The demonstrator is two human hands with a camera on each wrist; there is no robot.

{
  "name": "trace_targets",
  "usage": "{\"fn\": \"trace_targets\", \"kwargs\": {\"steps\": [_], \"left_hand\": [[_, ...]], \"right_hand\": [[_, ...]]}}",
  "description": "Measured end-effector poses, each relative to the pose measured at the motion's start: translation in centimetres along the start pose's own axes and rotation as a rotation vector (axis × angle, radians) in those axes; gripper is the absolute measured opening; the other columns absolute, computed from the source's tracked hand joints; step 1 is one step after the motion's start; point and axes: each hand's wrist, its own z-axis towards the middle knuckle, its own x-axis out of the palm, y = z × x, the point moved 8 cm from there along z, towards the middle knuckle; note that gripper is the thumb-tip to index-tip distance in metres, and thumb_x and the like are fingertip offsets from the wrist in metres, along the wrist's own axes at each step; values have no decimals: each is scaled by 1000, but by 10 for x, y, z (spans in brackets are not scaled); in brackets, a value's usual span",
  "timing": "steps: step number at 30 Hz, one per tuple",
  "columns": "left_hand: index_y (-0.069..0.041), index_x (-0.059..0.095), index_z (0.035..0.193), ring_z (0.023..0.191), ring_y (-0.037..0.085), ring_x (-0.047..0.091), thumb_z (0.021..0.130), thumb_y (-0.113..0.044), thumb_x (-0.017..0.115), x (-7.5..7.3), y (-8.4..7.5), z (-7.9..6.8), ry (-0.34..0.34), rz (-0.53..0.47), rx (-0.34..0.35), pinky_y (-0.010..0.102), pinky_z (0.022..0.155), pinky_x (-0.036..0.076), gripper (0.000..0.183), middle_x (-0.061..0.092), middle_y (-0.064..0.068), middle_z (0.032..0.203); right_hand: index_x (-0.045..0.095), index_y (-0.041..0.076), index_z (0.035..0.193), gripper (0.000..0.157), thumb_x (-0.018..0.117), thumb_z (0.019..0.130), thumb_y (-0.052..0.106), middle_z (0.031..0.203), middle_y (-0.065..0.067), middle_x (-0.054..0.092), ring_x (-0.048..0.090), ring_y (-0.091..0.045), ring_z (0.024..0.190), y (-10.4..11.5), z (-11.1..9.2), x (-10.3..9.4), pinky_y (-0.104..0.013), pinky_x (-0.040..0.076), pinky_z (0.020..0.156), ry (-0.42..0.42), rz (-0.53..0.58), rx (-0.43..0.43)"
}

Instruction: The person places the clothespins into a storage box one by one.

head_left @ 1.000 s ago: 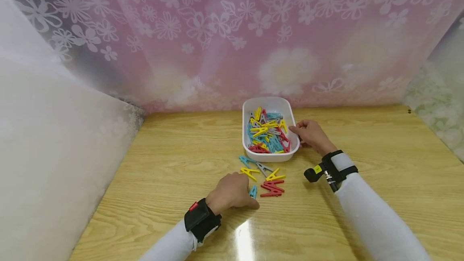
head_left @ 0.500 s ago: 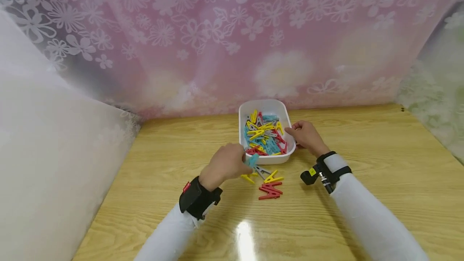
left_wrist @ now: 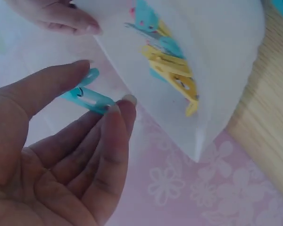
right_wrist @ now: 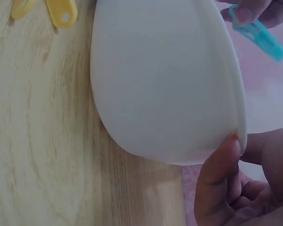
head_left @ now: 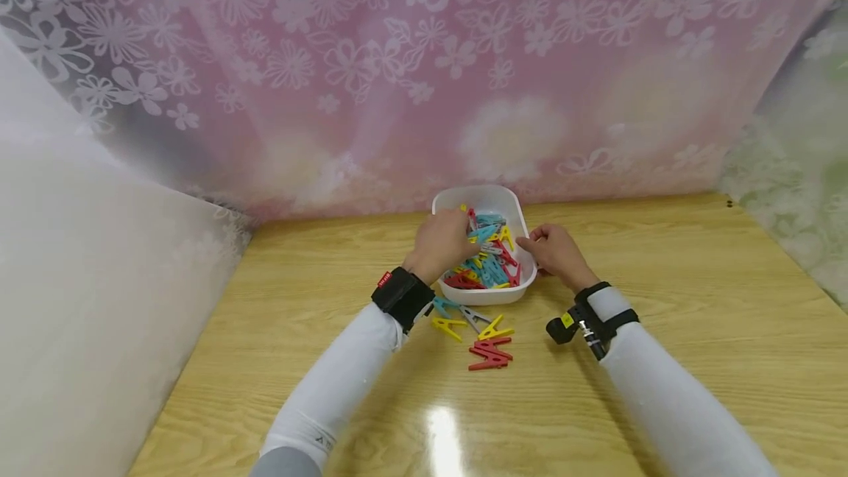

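My left hand (head_left: 440, 241) is above the white plastic basin (head_left: 490, 299). It pinches a teal clothespin (left_wrist: 94, 98) between thumb and fingertips, over the rim in the left wrist view. In the right wrist view the same clothespin shows beyond the basin's edge. My right hand (head_left: 558, 255) grips the basin's rim at its right side, with a finger (right_wrist: 217, 179) on the wall's edge. Inside the basin lie many teal, yellow, red and grey clothespins (head_left: 490, 269), partly hidden behind my left hand.
In front of the basin lie loose clothespins: a teal one (head_left: 442, 306), a grey one (head_left: 474, 317), two yellow ones and some overlapping red ones (head_left: 490, 353). A pink flowered curtain (head_left: 371, 94) hangs behind the wooden table (head_left: 298, 315).
My left hand took a teal clothespin from the tabletop, then lifted it forward and over the basin. My right hand stays at the rim. The head view shifted slightly.
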Motion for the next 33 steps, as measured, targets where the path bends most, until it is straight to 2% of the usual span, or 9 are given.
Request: {"fn": "trace_targets", "kwargs": {"steps": [5,9,12,16,18,21,25,29,33], "left_hand": [[-8,65,100,65,15,55,83,-40,73,3,5,0,-22,-1,-26,27,53,43,37,60,1,80],[-10,60,121,75,19,59,87,-48,66,-1,17,-6,-86,-3,-88,33,58,49,51,62,6,101],[-10,61,117,79,19,56,90,-44,63,-6,25,-17,-150,2,-108,33,59,48,43,59,7,105],[-11,61,97,71,17,50,91,-34,63,-6,30,-36,-180,-37,-65,29,52,40,24,56,3,91],[-13,61,85,63,15,47,91,-31,63,-2,29,-47,-140,-47,-30,28,48,35,20,54,1,79],[-17,58,70,54,12,44,90,-31,64,12,26,-67,8,10,36,26,45,31,25,50,-3,65],[-16,65,76,64,10,49,85,-28,71,40,14,-91,221,78,189,25,55,40,16,55,-5,73],[-10,70,98,90,13,53,81,-25,76,59,4,-97,234,101,324,25,77,44,23,59,-2,97],[-9,69,106,106,17,49,80,-29,78,67,3,-98,188,152,360,26,89,42,34,59,1,112]], "right_hand": [[49,-4,110,37,55,98,30,96,-17,50,54,-20,71,3,0,-3,-34,53,60,-14,-19,-14],[49,-4,111,37,55,98,30,97,-18,50,54,-21,72,6,0,-7,-31,53,58,-22,-22,-17],[49,-3,110,36,55,98,30,96,-17,51,54,-20,71,6,-1,-9,-30,52,58,-32,-21,-11],[50,-3,108,35,55,98,30,93,-16,51,54,-18,67,5,-2,-11,-29,51,55,-42,-12,-13],[50,-3,107,35,56,98,29,91,-15,51,53,-18,66,5,-2,-11,-28,50,54,-40,-4,-18],[49,-4,108,36,56,98,29,90,-15,50,53,-18,65,4,-2,-9,-27,51,54,-32,8,-20],[49,-4,110,37,55,98,30,90,-15,49,53,-18,66,2,0,-6,-27,50,53,-25,9,-16],[49,-4,110,36,55,98,30,91,-15,49,53,-18,66,0,1,-4,-28,51,54,-23,5,-15],[49,-3,110,37,55,98,31,91,-15,50,53,-19,66,-4,0,0,-29,51,55,-19,11,-15]]}}
